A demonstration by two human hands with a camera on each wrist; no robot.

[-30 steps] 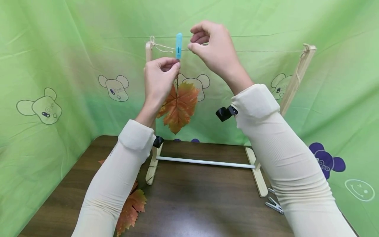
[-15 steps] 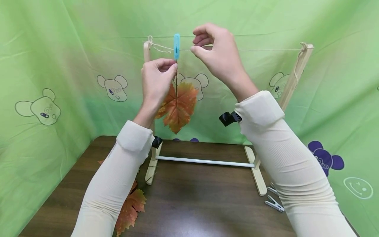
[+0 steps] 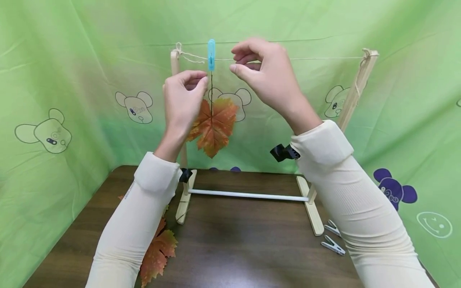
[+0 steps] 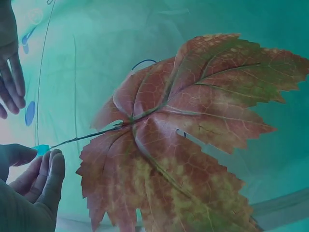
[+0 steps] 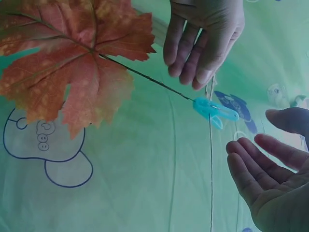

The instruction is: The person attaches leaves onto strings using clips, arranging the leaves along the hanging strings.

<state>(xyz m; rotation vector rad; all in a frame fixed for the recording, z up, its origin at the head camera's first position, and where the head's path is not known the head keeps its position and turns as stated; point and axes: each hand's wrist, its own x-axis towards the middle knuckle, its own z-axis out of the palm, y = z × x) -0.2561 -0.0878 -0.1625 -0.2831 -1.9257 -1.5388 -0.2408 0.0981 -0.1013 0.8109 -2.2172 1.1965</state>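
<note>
A blue clothespin (image 3: 211, 54) sits on the string (image 3: 324, 58) near its left end, its jaws pointing down on the stem of an orange-green artificial maple leaf (image 3: 217, 124). The leaf hangs below, tip down. Just left of the stem is my left hand (image 3: 183, 100), thumb and fingers loosely bent with nothing between them; the right wrist view shows this hand (image 5: 205, 41) beside the stem. To the right of the clothespin my right hand (image 3: 271, 76) hovers by the string, fingers relaxed and apart, holding nothing.
The string spans two wooden posts (image 3: 354, 90) joined low down by a white rod (image 3: 248, 195). More maple leaves (image 3: 158, 252) lie on the brown table (image 3: 230, 240) by my left forearm. Pale clothespins (image 3: 333, 245) lie near the right foot. A green printed curtain (image 3: 83, 80) surrounds the table.
My left hand has let go of the leaf stem and moved slightly left. The right hand has dropped a little. The leaf hangs from the clothespin on the string.
</note>
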